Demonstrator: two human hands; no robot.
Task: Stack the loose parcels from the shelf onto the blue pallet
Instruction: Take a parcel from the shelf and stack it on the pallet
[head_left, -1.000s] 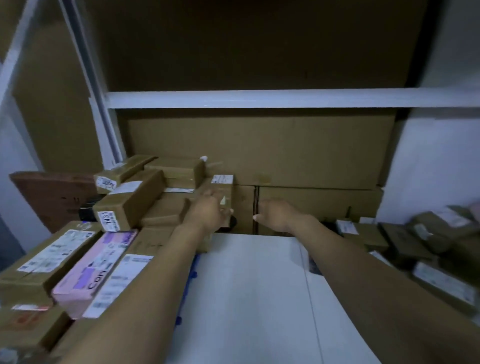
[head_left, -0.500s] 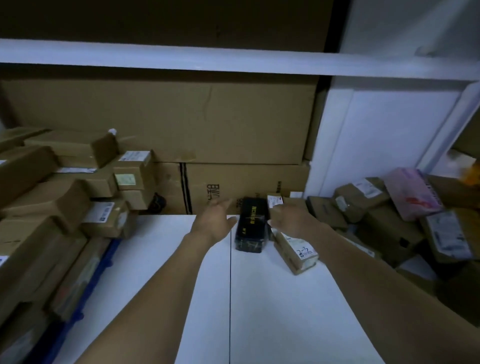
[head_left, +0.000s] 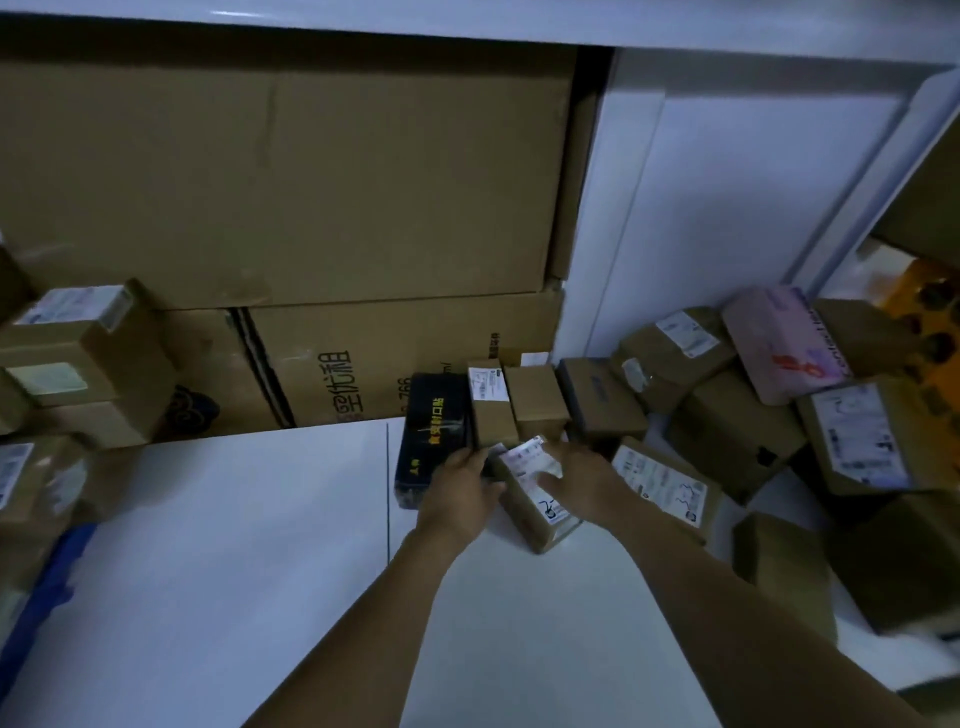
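Gripping labelled parcel (head_left: 535, 519) w/ L hand (head_left: 460, 491) + R hand (head_left: 579, 475) | black box (head_left: 431, 436) just left | brown boxes (head_left: 535, 400) behind

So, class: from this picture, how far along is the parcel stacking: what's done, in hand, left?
Done: stacked parcels sit at left by the blue pallet. In hand: the left hand and right hand hold one labelled parcel on the white shelf. Left: the black box and the heap of parcels at right.
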